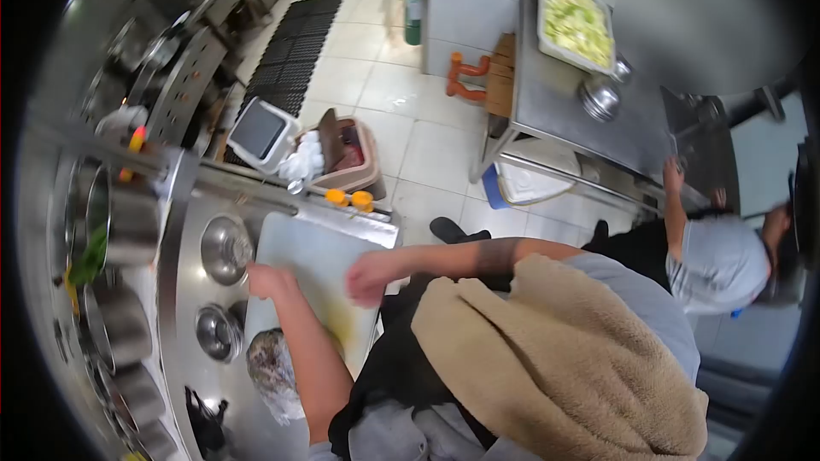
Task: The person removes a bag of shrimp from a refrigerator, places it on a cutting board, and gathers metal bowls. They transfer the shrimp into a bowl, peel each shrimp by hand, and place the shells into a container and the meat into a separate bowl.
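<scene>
My left hand [270, 281] is closed, its fingers curled together, right beside a steel bowl [226, 249] with pale contents. Whatever it may hold is hidden. Over the right part of a white cutting board [299, 243], my right hand [372, 277] hangs half curled and smeared by motion. A yellowish stain marks the board below it. Near my left forearm lies a clear plastic bag [275, 367] with something brownish inside. Stacked small steel bowls [219, 332] stand next to the bag on the steel counter [190, 290].
Steel pots [120, 324] line the left side. Orange-capped bottles [348, 199] stand at the counter's far edge, before a bin [354, 158]. On another steel table [555, 94] rests a tray of chopped greens [577, 26]. A co-worker [717, 260] stands at the right.
</scene>
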### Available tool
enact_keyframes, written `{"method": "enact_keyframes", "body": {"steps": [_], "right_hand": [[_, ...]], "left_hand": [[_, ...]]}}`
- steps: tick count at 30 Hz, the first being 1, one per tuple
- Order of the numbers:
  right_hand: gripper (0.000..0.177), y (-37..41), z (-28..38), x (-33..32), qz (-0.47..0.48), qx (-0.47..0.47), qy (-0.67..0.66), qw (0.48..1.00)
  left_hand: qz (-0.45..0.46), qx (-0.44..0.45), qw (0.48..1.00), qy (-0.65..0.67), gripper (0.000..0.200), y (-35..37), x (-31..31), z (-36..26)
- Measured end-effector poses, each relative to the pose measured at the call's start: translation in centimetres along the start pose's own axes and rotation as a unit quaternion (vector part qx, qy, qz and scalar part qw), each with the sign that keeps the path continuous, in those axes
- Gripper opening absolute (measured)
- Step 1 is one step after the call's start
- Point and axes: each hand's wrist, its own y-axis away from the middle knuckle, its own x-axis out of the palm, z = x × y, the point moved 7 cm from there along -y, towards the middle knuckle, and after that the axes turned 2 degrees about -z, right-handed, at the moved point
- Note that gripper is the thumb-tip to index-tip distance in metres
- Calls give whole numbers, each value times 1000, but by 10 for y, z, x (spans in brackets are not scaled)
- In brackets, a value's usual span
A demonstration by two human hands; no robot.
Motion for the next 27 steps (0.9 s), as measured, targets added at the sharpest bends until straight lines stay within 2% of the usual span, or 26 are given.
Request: {"method": "enact_keyframes", "body": {"steps": [1, 2, 3, 4, 5, 6, 7, 8, 9, 11, 12, 13, 14, 15, 17, 18, 20, 21, 23, 27], "right_hand": [[21, 44, -23, -24, -4, 34, 30, 999], [22, 107, -4, -50, -41, 35, 97, 994], [22, 150, -46, -92, -128, 86, -10, 988], [22, 201, -67, -142, -210, 39, -71, 974], [22, 258, -95, -200, -364, -2, -103, 926], [27, 324, -119, -256, -524, -30, 36, 850], [35, 394, -133, -309, -699, 27, 129, 702], [34, 462, -134, -335, -820, 49, 258, 508], [52, 512, -103, -333, -829, 133, 309, 448], [73, 582, -88, -360, -842, 127, 359, 381], [73, 605, -78, -375, -844, 127, 354, 382], [82, 622, -65, -388, -817, 185, 390, 383], [91, 633, -63, -404, -784, 242, 425, 383], [91, 644, -66, -420, -782, 242, 424, 387], [98, 656, -67, -451, -724, 322, 476, 381], [98, 661, -66, -462, -722, 320, 478, 383], [99, 664, -63, -480, -700, 356, 436, 440], [99, 663, -55, -483, -696, 354, 439, 444], [99, 660, -55, -486, -635, 426, 439, 473], [100, 662, -47, -479, -611, 443, 466, 462]], "left_hand": [[13, 4, 1000, -8, 39, 27, 1, 8], [71, 60, 996, 8, 41, 47, 0, 10], [129, 115, 985, 26, 43, 70, 0, 12], [146, 191, 970, -20, 45, 95, -7, 12], [160, 266, 948, -65, 46, 120, -14, 13], [186, 274, 940, -79, 44, 139, -22, 21], [210, 281, 932, -93, 42, 158, -28, 30], [215, 287, 928, -97, 42, 176, -34, 42], [235, 289, 918, -133, 38, 192, -39, 54], [255, 296, 905, -168, 34, 227, -40, 74], [283, 272, 900, -188, 29, 245, -36, 88], [309, 245, 895, -207, 24, 260, -31, 102], [319, 257, 883, -230, 18, 272, -25, 113], [351, 234, 871, -250, 17, 279, -19, 125], [392, 246, 842, -279, 14, 304, -5, 138], [387, 245, 844, -278, 14, 313, -2, 141], [436, 305, 793, -298, 11, 347, 10, 138], [431, 303, 796, -298, 11, 353, 10, 139], [450, 330, 763, -326, 10, 365, 10, 141], [445, 288, 780, -333, 10, 353, -6, 167]]}}
